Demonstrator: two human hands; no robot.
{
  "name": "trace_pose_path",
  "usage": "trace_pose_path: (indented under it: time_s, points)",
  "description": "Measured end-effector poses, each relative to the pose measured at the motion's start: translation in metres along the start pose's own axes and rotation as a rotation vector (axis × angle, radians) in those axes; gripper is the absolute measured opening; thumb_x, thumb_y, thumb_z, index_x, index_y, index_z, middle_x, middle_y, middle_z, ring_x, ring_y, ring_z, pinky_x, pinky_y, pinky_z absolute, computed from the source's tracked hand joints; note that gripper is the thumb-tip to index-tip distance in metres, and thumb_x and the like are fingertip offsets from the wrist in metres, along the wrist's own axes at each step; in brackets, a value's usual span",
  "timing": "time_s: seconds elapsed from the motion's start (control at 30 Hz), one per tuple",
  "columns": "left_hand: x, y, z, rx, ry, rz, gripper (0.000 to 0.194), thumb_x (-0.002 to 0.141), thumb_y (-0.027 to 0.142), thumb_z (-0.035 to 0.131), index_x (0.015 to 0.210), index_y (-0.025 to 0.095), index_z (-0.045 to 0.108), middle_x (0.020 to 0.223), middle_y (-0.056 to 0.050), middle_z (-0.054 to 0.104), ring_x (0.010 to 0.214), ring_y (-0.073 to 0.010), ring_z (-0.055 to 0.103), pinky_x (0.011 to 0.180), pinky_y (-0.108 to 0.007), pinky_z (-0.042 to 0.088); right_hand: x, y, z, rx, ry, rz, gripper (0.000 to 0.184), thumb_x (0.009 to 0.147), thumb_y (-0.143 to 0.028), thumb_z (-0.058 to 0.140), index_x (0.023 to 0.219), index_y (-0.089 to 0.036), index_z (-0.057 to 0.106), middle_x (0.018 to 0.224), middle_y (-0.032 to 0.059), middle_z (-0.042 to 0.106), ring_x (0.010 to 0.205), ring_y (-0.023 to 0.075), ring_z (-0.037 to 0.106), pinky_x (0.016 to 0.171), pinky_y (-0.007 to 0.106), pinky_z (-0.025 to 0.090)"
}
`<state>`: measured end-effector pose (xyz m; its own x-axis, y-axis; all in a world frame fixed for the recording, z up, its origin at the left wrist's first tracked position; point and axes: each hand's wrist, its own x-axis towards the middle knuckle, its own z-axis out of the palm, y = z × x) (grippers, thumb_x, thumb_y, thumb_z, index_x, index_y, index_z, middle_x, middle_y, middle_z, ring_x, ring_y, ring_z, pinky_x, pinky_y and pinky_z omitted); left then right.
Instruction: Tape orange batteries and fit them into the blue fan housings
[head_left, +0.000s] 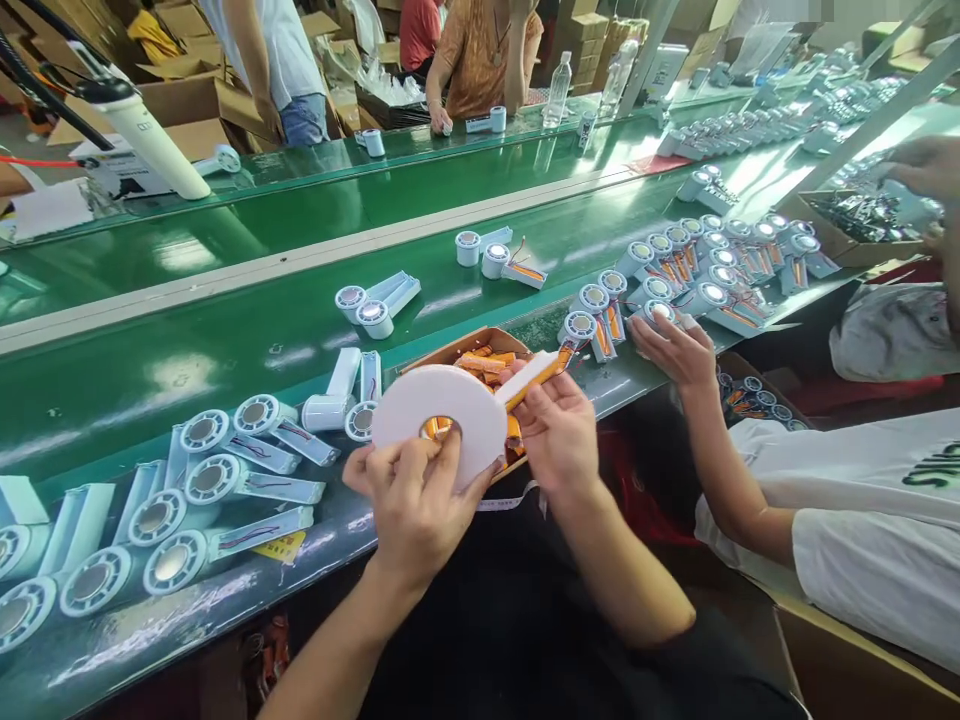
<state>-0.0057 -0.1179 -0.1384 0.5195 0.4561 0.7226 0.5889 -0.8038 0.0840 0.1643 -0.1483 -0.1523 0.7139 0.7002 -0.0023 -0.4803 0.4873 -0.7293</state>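
My left hand [420, 490] grips a roll of white tape [405, 400], with fingers at its centre hole and along its lower edge. A strip runs from the roll's right side onto an orange battery [541, 376] with thin wires. My right hand [561, 425] pinches that battery between thumb and fingers, just right of the roll. Beneath both hands sits a cardboard box [450, 347] holding more orange batteries [487, 362], partly hidden by the roll. Light-blue fan housings [214, 478] with round heads and open handles lie left of my left hand.
A co-worker's hand [675, 345] touches fan housings with orange batteries [690, 260] clustered at the right. The green conveyor belt [180, 300] crosses behind, carrying several housings [375, 305]. Across it stand other people, a plastic bottle [557, 90] and a white cylinder [154, 145].
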Motion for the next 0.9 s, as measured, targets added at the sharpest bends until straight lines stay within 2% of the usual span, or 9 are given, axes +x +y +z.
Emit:
trace_pose_path:
  time_s: [0.1, 0.17, 0.3, 0.43, 0.53, 0.6, 0.7, 0.8, 0.9]
  points:
    - [0.017, -0.013, 0.004, -0.061, -0.026, 0.046, 0.016, 0.095, 0.023, 0.078, 0.110, 0.021, 0.079, 0.086, -0.004, 0.073, 0.092, -0.0247, 0.056, 0.093, -0.047, 0.040, 0.030, -0.023, -0.019, 0.013, 0.078, -0.147, 0.032, 0.076, -0.030, 0.095, 0.103, -0.024, 0.079, 0.110, 0.0015, 0.083, 0.102, 0.0166, 0.080, 0.090, 0.026, 0.067]
    - [0.039, -0.030, 0.010, -0.158, -0.138, 0.141, 0.012, 0.096, 0.022, 0.076, 0.108, 0.022, 0.079, 0.090, -0.003, 0.075, 0.096, -0.0244, 0.057, 0.096, -0.046, 0.042, 0.045, -0.033, -0.028, 0.021, 0.164, -0.239, 0.031, 0.079, -0.031, 0.094, 0.106, -0.025, 0.079, 0.113, 0.0006, 0.082, 0.104, 0.0147, 0.079, 0.092, 0.025, 0.066]
    - [0.077, -0.049, 0.039, -0.274, -0.434, 0.278, 0.048, 0.090, 0.048, 0.082, 0.128, 0.020, 0.075, 0.121, -0.009, 0.076, 0.110, -0.0307, 0.056, 0.097, -0.050, 0.047, 0.050, -0.031, -0.031, -0.046, 0.164, -0.240, 0.037, 0.078, -0.030, 0.095, 0.109, -0.024, 0.077, 0.114, 0.0040, 0.082, 0.104, 0.0195, 0.080, 0.095, 0.034, 0.067]
    - [0.098, -0.037, 0.070, -0.341, -0.504, 0.276, 0.048, 0.096, 0.045, 0.074, 0.136, 0.020, 0.068, 0.134, -0.013, 0.068, 0.120, -0.0326, 0.055, 0.103, -0.051, 0.049, 0.047, -0.029, -0.031, -0.086, 0.144, -0.239, 0.041, 0.076, -0.029, 0.096, 0.111, -0.025, 0.075, 0.110, 0.0049, 0.083, 0.101, 0.0226, 0.081, 0.094, 0.040, 0.068]
    - [0.123, -0.024, 0.078, -0.435, -0.530, 0.311, 0.028, 0.101, 0.040, 0.064, 0.116, 0.018, 0.069, 0.116, -0.012, 0.069, 0.104, -0.0268, 0.058, 0.094, -0.043, 0.052, 0.046, -0.035, -0.039, -0.121, 0.173, -0.265, 0.043, 0.077, -0.030, 0.096, 0.114, -0.026, 0.074, 0.109, 0.0052, 0.083, 0.099, 0.0233, 0.081, 0.100, 0.045, 0.065]
    - [0.146, -0.020, 0.081, -0.453, -0.575, 0.350, 0.032, 0.099, 0.048, 0.066, 0.112, 0.018, 0.068, 0.111, -0.010, 0.069, 0.100, -0.0258, 0.059, 0.094, -0.042, 0.052, 0.045, -0.040, -0.045, -0.145, 0.180, -0.273, 0.045, 0.076, -0.032, 0.096, 0.114, -0.025, 0.073, 0.108, 0.0060, 0.083, 0.098, 0.0244, 0.081, 0.102, 0.049, 0.064]
    - [0.180, -0.016, 0.089, -0.444, -0.778, 0.397, 0.058, 0.083, 0.061, 0.080, 0.123, 0.021, 0.068, 0.131, -0.011, 0.067, 0.120, -0.0310, 0.058, 0.104, -0.045, 0.048, 0.043, -0.044, -0.053, -0.144, 0.142, -0.227, 0.049, 0.073, -0.035, 0.098, 0.113, -0.025, 0.073, 0.106, 0.0064, 0.084, 0.094, 0.0260, 0.082, 0.101, 0.051, 0.065]
    - [0.193, -0.014, 0.097, -0.519, -1.112, 0.398, 0.049, 0.089, 0.060, 0.073, 0.119, 0.022, 0.072, 0.132, -0.010, 0.069, 0.119, -0.0280, 0.063, 0.099, -0.036, 0.049, 0.040, -0.048, -0.060, -0.118, 0.127, -0.172, 0.050, 0.071, -0.033, 0.099, 0.113, -0.025, 0.073, 0.105, 0.0062, 0.084, 0.093, 0.0265, 0.082, 0.100, 0.052, 0.065]
    - [0.182, -0.012, 0.099, -0.578, -1.157, 0.341, 0.044, 0.096, 0.054, 0.065, 0.124, 0.020, 0.072, 0.127, -0.010, 0.072, 0.114, -0.0257, 0.066, 0.098, -0.034, 0.049, 0.038, -0.050, -0.063, -0.108, 0.156, -0.181, 0.048, 0.073, -0.034, 0.097, 0.113, -0.025, 0.073, 0.106, 0.0062, 0.083, 0.096, 0.0272, 0.082, 0.101, 0.051, 0.065]
